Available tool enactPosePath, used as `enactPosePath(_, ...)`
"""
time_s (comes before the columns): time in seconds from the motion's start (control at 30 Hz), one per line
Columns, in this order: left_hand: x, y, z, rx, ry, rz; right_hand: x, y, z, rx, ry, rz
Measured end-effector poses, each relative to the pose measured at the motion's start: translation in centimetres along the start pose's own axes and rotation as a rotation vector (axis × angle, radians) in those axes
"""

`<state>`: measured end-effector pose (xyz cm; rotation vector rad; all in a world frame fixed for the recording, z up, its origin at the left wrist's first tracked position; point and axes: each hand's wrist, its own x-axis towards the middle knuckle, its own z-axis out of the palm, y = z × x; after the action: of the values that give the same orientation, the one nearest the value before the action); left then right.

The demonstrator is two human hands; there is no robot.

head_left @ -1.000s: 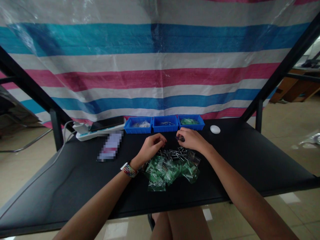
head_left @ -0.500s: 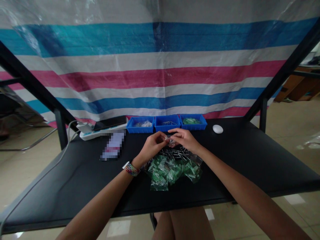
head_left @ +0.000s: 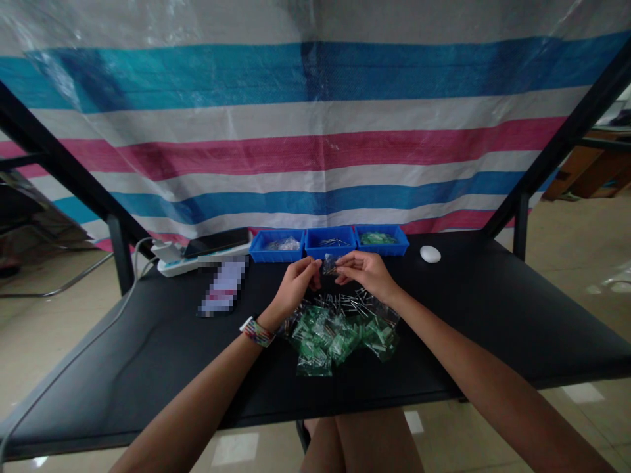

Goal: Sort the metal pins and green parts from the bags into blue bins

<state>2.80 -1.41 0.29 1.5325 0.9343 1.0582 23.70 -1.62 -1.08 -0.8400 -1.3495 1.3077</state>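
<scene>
My left hand and my right hand meet above the black table, both pinching a small clear plastic bag between their fingertips. The bag hangs just in front of the middle blue tray. Below the hands lies a heap of small clear bags holding green parts and metal pins. A beaded band is on my left wrist.
Three blue trays stand in a row at the table's back: left tray, middle, right tray with green parts. A white round object lies to the right. A power strip with a phone sits back left, a blurred card beside it.
My right hand moved left from the table to meet my left hand. Both hands then lifted the small bag up toward the middle tray.
</scene>
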Motion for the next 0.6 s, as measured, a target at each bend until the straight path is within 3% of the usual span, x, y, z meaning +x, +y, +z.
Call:
enactPosePath(0.33,-0.08,0.22,-0.15,-0.033,-0.153,-0.174,-0.56,0.0,0.34,-0.198,0.068,-0.193)
enactPosePath(0.47,-0.08,0.29,0.05,-0.11,-0.14,-0.184,-0.7,-0.33,0.37,-0.318,0.055,-0.331)
enactPosePath(0.6,-0.04,0.21,0.09,-0.112,-0.07,-0.13,-0.69,-0.44,0.34,-0.317,0.087,-0.302)
